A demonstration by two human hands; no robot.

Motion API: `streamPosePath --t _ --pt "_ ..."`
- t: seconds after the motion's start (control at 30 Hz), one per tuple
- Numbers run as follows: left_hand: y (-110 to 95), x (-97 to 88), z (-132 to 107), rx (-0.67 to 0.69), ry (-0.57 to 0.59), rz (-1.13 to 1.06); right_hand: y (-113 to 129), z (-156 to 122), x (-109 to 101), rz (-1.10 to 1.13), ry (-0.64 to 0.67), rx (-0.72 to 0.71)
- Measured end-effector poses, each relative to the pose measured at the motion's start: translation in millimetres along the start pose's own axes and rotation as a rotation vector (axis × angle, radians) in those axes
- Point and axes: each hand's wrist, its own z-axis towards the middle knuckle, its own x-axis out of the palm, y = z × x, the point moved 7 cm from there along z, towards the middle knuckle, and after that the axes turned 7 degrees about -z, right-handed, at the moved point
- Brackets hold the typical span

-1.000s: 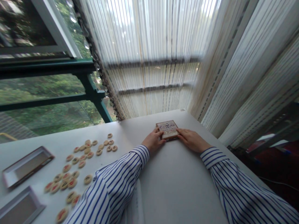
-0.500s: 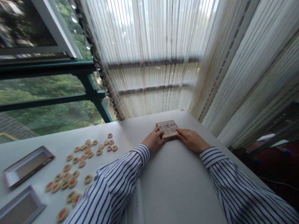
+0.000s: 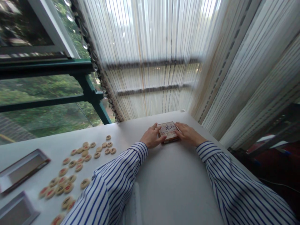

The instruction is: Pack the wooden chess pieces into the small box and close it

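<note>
Head view. Far across a white table [image 3: 173,187], near its back edge and just before the curtain [image 3: 152,56]: a small flat box [image 3: 169,131] with a printed lid, lying flat. Clasped from both sides. Left hand [image 3: 152,138] at the left edge, fingers slightly spread, thumb laid over the near left corner of the lid. Right hand [image 3: 187,133] along the right edge, fingers close together and pressed to the side; thumb hidden, reach under the box impossible to tell. Striped sleeves [image 3: 112,187] on both arms.

Well apart to the left: scattered round wooden discs [image 3: 79,162] marked red or black, and beyond them two shallow trays [image 3: 22,168] by the table's left edge. Behind those, a window [image 3: 47,93] with greenery outside.

Judging by looks: stiff and light, probably card or thin wood. Smooth on top, so apt to slide on the bare table. Nothing fragile apparent. Possibly loose-lidded, hence best kept level. Best taken by the two opposite side edges, thumbs over the lid, much as gripped here.
</note>
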Motion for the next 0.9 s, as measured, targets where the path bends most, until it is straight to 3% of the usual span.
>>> streamPosePath --t 0.2,0.5,0.73,0.9 --pt "7 11.5 11 -0.033 0.108 0.075 2 27 16 -0.018 0.058 -0.006" --pt "15 19.0 11 -0.062 0.119 0.121 3 24 32 0.002 0.078 -0.004" --pt "11 11.6 6 -0.058 0.081 0.025 3 22 23 0.016 0.028 -0.014" --pt "3 10.7 -6 0.026 0.057 -0.076 8 2 10 0.034 -0.056 -0.075"
